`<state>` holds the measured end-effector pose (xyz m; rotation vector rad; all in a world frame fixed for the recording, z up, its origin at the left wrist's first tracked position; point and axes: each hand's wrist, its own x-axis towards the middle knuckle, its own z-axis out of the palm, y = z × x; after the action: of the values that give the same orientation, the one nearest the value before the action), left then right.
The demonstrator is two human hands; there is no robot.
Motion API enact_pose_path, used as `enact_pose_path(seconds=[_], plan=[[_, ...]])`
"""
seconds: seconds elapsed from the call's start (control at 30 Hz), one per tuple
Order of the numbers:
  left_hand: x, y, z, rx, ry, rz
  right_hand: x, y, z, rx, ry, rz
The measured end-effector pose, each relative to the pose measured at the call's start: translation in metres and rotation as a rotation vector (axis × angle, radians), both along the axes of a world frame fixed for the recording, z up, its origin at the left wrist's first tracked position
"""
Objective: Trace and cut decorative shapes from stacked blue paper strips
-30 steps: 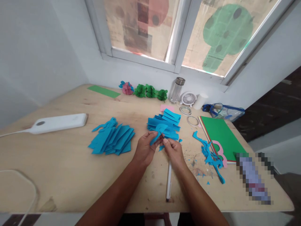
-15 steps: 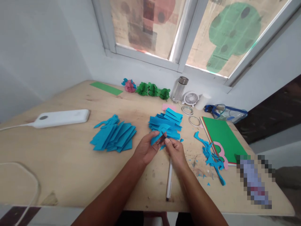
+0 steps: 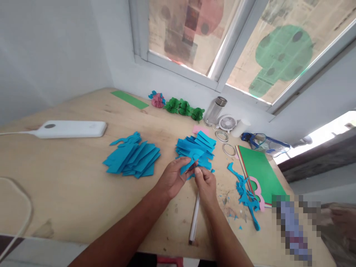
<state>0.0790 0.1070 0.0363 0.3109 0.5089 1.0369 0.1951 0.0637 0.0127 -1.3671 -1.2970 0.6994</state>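
Pinched in my left hand is a piece of blue paper with a curved cut edge. My right hand is closed beside it, its fingers around what look like small dark scissors, mostly hidden by my fingers. Both hands almost touch, just in front of a stack of blue paper strips. Left of them lies another pile of folded blue paper pieces. A white pen rests on the table under my right wrist.
Blue offcuts and a pink cutout lie near green sheets at right. Behind stand green paper ornaments, a glass bottle, a small fan and tape rolls. A white power bank sits left.
My view has tilted and shifted slightly. The blue paper has turned a little between my hands, and both hands keep their hold close together.
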Motion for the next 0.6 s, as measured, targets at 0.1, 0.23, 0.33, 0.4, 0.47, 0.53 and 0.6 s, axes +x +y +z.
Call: enact_pose_path(seconds=[0.1, 0.23, 0.33, 0.4, 0.47, 0.53, 0.6], plan=[[0.0, 0.0, -0.001, 0.016, 0.017, 0.016, 0.003, 0.0, 0.0, -0.005, -0.028, 0.009], [0.0, 0.0, 0.0, 0.032, 0.056, 0.03, 0.005, 0.0, -0.001, -0.034, -0.047, 0.015], [-0.001, 0.0, 0.001, 0.056, 0.096, 0.04, 0.006, 0.001, -0.004, -0.053, -0.052, -0.004], [-0.002, 0.002, 0.001, 0.085, 0.11, 0.068, 0.007, 0.001, -0.006, -0.065, -0.057, 0.0], [-0.002, 0.004, -0.001, 0.121, 0.126, 0.108, 0.007, 0.001, -0.008, -0.072, -0.064, 0.018], [-0.002, 0.006, -0.002, 0.154, 0.157, 0.136, 0.008, 0.002, -0.009, -0.073, -0.071, 0.029], [-0.002, 0.007, -0.004, 0.18, 0.184, 0.141, 0.008, 0.002, -0.01, -0.073, -0.07, 0.024]])
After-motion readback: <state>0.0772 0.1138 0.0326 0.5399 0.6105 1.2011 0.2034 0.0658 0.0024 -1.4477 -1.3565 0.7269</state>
